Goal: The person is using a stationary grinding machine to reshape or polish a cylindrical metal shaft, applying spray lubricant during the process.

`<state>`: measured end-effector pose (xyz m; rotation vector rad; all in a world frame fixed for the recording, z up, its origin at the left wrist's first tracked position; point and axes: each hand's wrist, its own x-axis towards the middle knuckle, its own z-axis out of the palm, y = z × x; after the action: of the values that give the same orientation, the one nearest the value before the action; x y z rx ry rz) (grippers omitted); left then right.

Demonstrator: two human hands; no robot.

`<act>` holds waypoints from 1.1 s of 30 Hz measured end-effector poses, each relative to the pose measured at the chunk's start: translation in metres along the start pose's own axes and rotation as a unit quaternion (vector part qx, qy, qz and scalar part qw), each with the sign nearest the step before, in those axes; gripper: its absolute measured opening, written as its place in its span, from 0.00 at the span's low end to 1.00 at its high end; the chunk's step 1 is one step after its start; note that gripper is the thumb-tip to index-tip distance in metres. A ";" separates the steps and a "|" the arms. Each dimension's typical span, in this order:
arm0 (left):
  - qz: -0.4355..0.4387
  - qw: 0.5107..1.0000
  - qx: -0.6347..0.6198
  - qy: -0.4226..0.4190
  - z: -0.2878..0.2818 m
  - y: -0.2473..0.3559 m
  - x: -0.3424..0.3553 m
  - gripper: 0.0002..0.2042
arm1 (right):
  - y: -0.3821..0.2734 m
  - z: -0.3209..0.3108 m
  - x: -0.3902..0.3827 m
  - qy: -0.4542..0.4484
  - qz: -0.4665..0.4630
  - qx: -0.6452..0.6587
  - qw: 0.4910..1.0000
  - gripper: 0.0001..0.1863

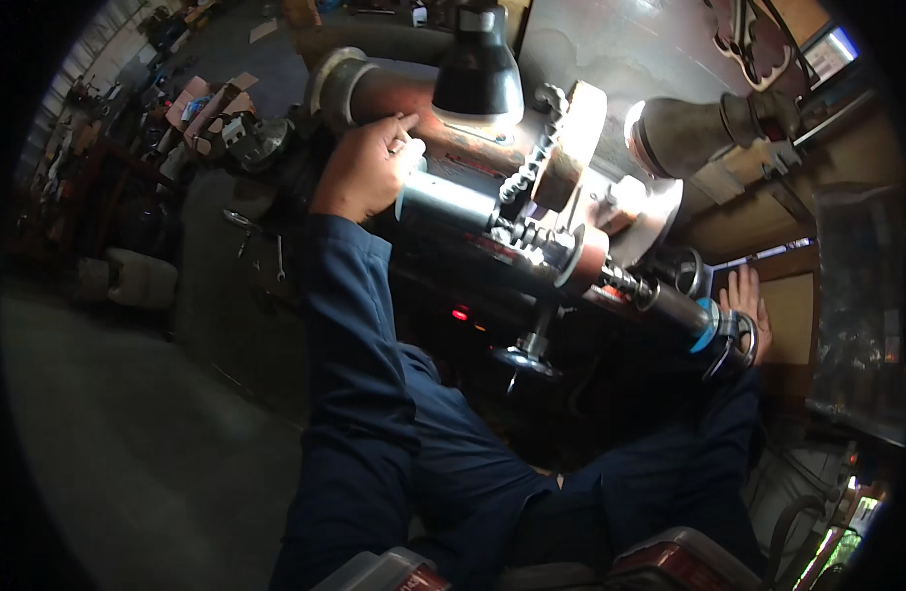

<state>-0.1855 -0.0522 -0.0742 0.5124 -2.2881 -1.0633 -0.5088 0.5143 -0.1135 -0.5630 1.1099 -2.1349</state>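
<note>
My left hand (364, 167) is closed at the left end of a steel cylinder (448, 200) on a machine, near its red body (399, 94); what its fingers hold is unclear. My right hand (746, 303) has its fingers apart beside a tan panel (788, 315), partly behind a metal ring handle and blue-collared spindle (699, 320). Between my hands are a threaded shaft (532, 236), a grinding wheel (569, 143) and a small handwheel (527, 360). A black lamp (473, 79) lights them from above.
A second lamp-like housing (689, 138) stands at upper right. A metal plate (591, 39) lies behind the machine. Wrenches (251, 227) are at the left, with cluttered boxes and parts (202, 103) beyond. A dark sheet (857, 295) is at the far right.
</note>
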 end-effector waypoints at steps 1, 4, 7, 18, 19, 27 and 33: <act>0.001 1.000 -0.005 -0.001 0.000 0.000 0.000 0.09 | 0.007 0.008 -0.001 -0.016 0.016 -0.036 0.999 0.37; 0.033 0.999 0.011 -0.002 -0.003 0.003 0.001 0.09 | 0.008 0.028 -0.006 0.224 -0.127 -0.018 0.966 0.42; -0.025 0.998 0.057 -0.011 -0.004 0.006 0.001 0.10 | 0.001 0.038 -0.013 0.041 -0.035 -0.094 0.994 0.44; 0.004 0.999 -0.032 -0.022 -0.003 0.010 0.003 0.11 | 0.007 0.047 -0.001 0.115 0.103 0.031 0.987 0.39; 0.015 0.999 -0.023 -0.018 -0.003 0.011 0.003 0.11 | 0.006 0.046 -0.001 0.077 0.118 0.048 0.989 0.39; 0.014 0.999 0.046 -0.006 -0.008 0.022 0.002 0.04 | 0.002 0.059 -0.011 0.059 0.062 0.018 0.996 0.39; 0.026 0.999 0.033 -0.002 -0.007 0.006 0.003 0.03 | -0.003 0.057 -0.005 0.235 -0.030 0.105 0.966 0.41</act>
<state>-0.1845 -0.0540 -0.0645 0.4739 -2.3335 -0.9678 -0.4710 0.4877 -0.0799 0.0152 1.0933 -2.4756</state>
